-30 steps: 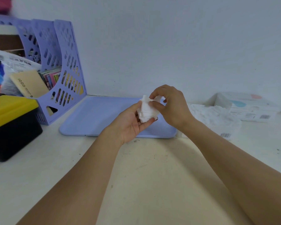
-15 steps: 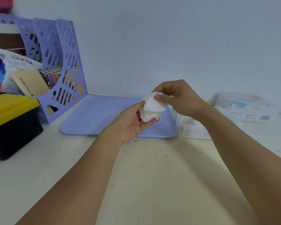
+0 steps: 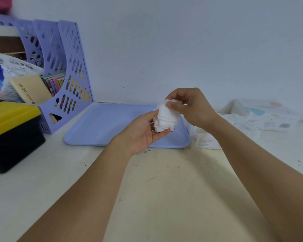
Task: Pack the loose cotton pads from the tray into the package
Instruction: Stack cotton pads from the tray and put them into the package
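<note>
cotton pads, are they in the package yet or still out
Still out. The cotton pads sit as a rough stack between the left hand and right hand, above the tray, beside the package.

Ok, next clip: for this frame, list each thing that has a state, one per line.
cotton pads: stacked, held above the tray between both hands
left hand: palm up, cradles the stack from below
right hand: pinches the stack's top
tray: flat on the table, no pads visible on it
package: on the table right of the tray, partly hidden
yellow-lidded box: lid closed
</note>
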The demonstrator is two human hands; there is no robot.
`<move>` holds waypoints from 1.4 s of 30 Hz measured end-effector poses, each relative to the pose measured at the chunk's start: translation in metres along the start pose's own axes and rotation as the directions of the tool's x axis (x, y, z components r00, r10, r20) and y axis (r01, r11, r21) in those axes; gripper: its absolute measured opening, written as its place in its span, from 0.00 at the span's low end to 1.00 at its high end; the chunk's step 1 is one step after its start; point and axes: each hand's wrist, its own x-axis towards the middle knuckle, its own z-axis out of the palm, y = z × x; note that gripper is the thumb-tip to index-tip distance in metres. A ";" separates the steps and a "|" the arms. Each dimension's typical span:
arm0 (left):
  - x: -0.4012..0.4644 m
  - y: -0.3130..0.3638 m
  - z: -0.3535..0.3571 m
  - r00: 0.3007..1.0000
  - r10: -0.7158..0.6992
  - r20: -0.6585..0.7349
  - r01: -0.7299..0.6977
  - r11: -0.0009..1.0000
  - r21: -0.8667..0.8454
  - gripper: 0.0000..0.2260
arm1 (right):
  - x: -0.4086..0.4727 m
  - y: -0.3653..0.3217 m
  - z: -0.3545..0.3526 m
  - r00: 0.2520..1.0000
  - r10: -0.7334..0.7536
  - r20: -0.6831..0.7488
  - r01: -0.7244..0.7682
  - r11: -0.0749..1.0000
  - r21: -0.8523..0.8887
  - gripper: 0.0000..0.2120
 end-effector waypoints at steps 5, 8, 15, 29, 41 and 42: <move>0.000 0.001 0.000 1.000 0.004 0.003 -0.004 1.000 0.002 0.17 | 0.001 0.002 0.000 0.999 0.038 -0.004 -0.038 0.995 -0.089 0.10; -0.002 0.002 0.000 1.000 0.000 0.012 0.000 1.000 0.002 0.17 | 0.001 0.002 -0.001 0.988 0.119 0.094 -0.111 0.989 -0.094 0.16; -0.002 0.001 0.001 0.999 -0.024 0.023 0.025 0.999 -0.046 0.18 | -0.002 0.004 0.003 0.999 0.018 -0.048 -0.019 1.000 -0.015 0.05; -0.006 0.002 0.005 0.998 -0.028 0.049 0.025 0.998 0.052 0.17 | 0.001 -0.012 -0.020 0.970 -0.020 0.241 0.018 1.000 0.010 0.05; -0.006 0.000 0.006 1.000 -0.002 -0.008 0.003 0.994 0.105 0.15 | 0.002 -0.001 -0.017 0.945 0.049 0.324 -0.068 0.997 0.048 0.06; -0.006 0.000 0.006 1.000 0.002 -0.009 -0.001 0.994 0.114 0.15 | 0.002 0.000 -0.017 0.947 0.047 0.319 -0.058 0.998 0.026 0.06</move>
